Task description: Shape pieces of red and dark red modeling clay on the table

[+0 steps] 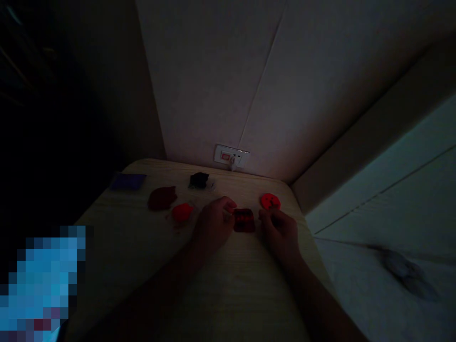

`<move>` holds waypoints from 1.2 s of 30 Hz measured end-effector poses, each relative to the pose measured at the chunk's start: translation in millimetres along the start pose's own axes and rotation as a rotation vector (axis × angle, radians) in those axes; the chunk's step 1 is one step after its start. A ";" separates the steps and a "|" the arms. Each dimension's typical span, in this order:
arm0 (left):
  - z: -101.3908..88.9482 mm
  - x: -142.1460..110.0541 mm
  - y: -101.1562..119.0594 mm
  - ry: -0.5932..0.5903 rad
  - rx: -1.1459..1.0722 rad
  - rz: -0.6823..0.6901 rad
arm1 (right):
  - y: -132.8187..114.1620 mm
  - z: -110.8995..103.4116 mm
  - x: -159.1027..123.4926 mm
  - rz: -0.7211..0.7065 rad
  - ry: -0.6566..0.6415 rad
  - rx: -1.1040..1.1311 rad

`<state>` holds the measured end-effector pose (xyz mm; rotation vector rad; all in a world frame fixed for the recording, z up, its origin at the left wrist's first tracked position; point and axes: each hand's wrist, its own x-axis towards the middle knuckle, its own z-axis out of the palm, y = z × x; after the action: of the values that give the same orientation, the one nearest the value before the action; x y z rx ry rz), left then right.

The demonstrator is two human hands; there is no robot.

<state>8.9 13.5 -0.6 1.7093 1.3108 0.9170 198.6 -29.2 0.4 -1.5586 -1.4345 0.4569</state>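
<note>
Dark red square [244, 221]: on table [221, 294], between hands. Left hand [213, 223]: at square's left edge, fingers curled; pinch on square cannot be told. Right hand [280, 232]: just right of square, thumb and forefinger close together; anything pinched, cannot tell. Red disc [270, 201]: beyond square, to right. Bright red lump [182, 213]: left of square. Wall socket [231, 156]: behind square.
</note>
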 end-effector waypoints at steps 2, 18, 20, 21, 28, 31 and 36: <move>-0.4 0.1 0.0 -0.005 0.017 -0.003 | 1.1 0.6 -2.1 -0.034 -0.073 0.021; 2.7 -1.2 3.1 0.118 -0.007 0.070 | 5.8 -2.4 -6.4 -0.132 -0.065 -0.022; -0.1 -1.0 7.8 0.164 0.001 0.110 | 6.9 -0.2 -7.0 -0.140 -0.062 -0.019; -2.4 -0.2 10.2 0.190 -0.002 0.124 | 7.3 1.1 -7.4 -0.145 -0.060 -0.018; -40.0 24.5 19.1 0.329 0.120 0.043 | 7.0 6.8 -9.6 -0.187 -0.043 -0.026; -58.2 43.8 17.2 0.335 0.406 -0.001 | 5.0 7.1 -10.3 -0.194 -0.038 -0.026; -69.1 67.2 3.5 0.172 0.798 -0.138 | 1.8 6.6 -10.8 -0.212 -0.009 -0.001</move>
<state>-37.0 89.0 38.3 2.1033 2.0663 0.4799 191.8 -36.5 -7.6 -1.3876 -1.5865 0.3375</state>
